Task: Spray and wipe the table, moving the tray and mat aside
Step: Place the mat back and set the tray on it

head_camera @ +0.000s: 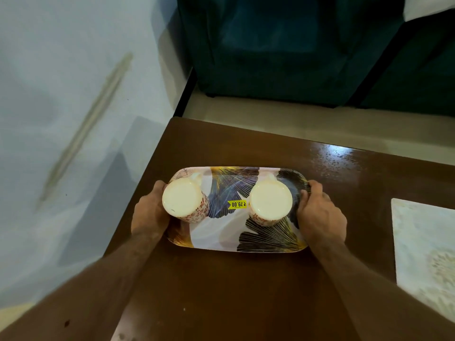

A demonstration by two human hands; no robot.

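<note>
A rectangular tray [214, 238] with a leaf pattern and a yellow price sticker sits near the far left corner of the dark brown table [234, 291]. Two white mugs with red speckles stand on it, the left mug [183, 200] and the right mug [270, 200]. My left hand [150, 212] grips the tray's left end, partly hidden behind the left mug. My right hand [320, 212] grips the tray's right end. A pale patterned mat [426, 247] lies on the table at the right edge of view. Whether the tray is lifted or resting I cannot tell.
The table's left edge runs close beside my left arm, with pale floor [61, 119] beyond it. A dark teal sofa [283, 50] stands past the table's far edge. The table surface shines wet at the back right [344, 156].
</note>
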